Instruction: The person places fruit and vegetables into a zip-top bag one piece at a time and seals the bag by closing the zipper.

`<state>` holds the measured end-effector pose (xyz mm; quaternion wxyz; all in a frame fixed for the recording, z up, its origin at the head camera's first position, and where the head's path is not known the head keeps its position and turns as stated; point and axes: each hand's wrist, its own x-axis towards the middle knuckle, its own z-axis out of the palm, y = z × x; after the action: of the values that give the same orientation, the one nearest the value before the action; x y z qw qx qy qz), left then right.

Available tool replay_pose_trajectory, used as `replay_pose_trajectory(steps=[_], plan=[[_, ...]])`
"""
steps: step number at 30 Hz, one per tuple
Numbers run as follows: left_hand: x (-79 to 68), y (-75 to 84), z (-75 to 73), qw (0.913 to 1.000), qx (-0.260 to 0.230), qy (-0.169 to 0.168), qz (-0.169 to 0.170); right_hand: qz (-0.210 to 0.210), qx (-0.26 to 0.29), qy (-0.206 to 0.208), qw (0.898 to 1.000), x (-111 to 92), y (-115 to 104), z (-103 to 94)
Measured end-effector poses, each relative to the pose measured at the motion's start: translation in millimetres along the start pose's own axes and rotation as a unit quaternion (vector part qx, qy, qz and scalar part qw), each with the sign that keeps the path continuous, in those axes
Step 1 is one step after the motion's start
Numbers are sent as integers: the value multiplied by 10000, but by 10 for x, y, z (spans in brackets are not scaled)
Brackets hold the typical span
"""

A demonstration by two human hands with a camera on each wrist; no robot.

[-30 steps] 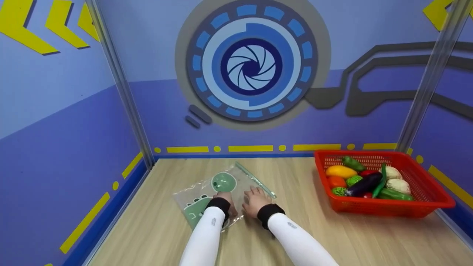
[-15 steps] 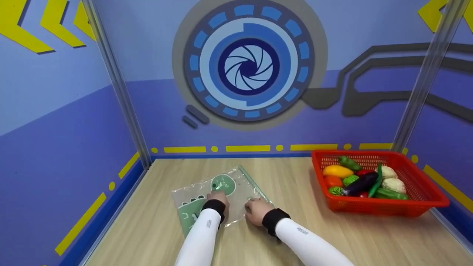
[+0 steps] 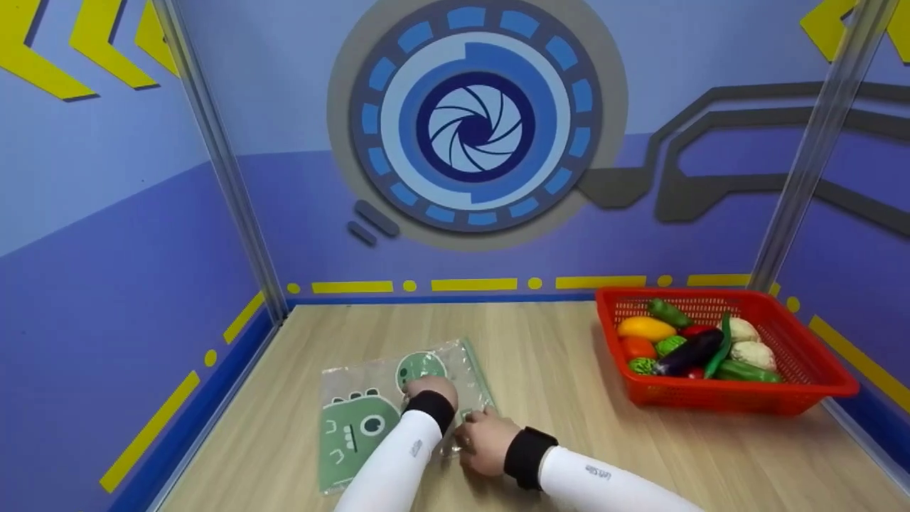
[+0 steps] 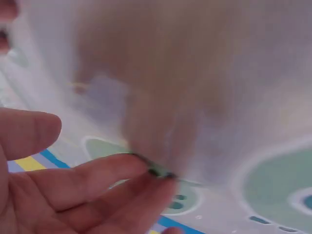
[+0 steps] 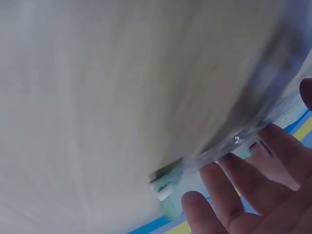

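A clear plastic zip bag (image 3: 359, 434) with a green cartoon dinosaur print lies on the wooden table, its green zip strip (image 3: 478, 370) along the right side. My left hand (image 3: 434, 391) rests on the bag's middle, over the printed green circle; in the left wrist view its fingers (image 4: 105, 170) touch the film with the thumb apart. At the bag's near right corner, my right hand (image 3: 490, 441) touches the edge. The right wrist view shows its loosely bent fingers (image 5: 258, 180) against the film, near the white zip slider (image 5: 165, 193).
A red plastic basket (image 3: 739, 398) stands at the back right of the table (image 3: 569, 355). Inside lie an eggplant (image 3: 688, 352), green peppers, cauliflower (image 3: 753, 354) and other vegetables. Printed panels wall in the back and both sides.
The bag has slid toward me and turned slightly, showing more of the dinosaur face. My right hand has moved nearer to me along the bag's right side. My left hand stays on the bag.
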<state>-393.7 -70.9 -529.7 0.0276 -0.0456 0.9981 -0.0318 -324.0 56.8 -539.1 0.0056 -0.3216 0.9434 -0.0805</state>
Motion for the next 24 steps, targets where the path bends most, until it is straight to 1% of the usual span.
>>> replay_pose_trajectory(steps=[2, 3, 5, 7, 9, 10, 12, 14, 15, 17, 18, 19, 21, 23, 24], plan=[[-39, 50, -27, 9998, -54, 125, 176, -281, -161, -10, 9995, -40, -74, 20], [-58, 70, -35, 9990, -252, 261, 243, -451, -251, 8, 9987, -60, -109, 33], [-95, 97, -42, 9951, -820, 371, 405, -858, -383, 82, 9955, -103, -169, 59], [-126, 109, -28, 9873, -1442, 321, 584, -1205, -385, 105, 9919, -144, -210, 78], [-149, 110, -4, 9779, -1994, 157, 604, -1463, -302, 125, 9887, -184, -230, 82], [-158, 108, 10, 9754, -2118, 38, 611, -1568, -249, 140, 9872, -201, -231, 81], [-163, 104, 40, 9722, -2263, -112, 597, -1627, -98, 106, 9866, -228, -227, 70], [-169, 100, 64, 9705, -2333, -148, 589, -1544, 181, 39, 9878, -248, -212, 52], [-167, 100, 75, 9701, -2340, -114, 631, -1419, 403, -34, 9891, -254, -196, 40], [-167, 100, 97, 9699, -2323, -39, 725, -1151, 1040, -121, 9878, -251, -156, 17], [-166, 99, 108, 9693, -2331, 11, 782, -1016, 1452, -139, 9841, -243, -130, 6], [-166, 95, 114, 9685, -2344, 63, 841, -840, 1870, -130, 9787, -232, -101, -1], [-157, 86, 129, 9667, -2391, 90, 906, -530, 2665, -5, 9624, -202, -37, -13], [-151, 65, 128, 9631, -2531, 72, 910, -304, 3282, 295, 9437, -159, 32, -9], [-148, 52, 121, 9608, -2617, 54, 911, -150, 3502, 470, 9354, -139, 70, -9]])
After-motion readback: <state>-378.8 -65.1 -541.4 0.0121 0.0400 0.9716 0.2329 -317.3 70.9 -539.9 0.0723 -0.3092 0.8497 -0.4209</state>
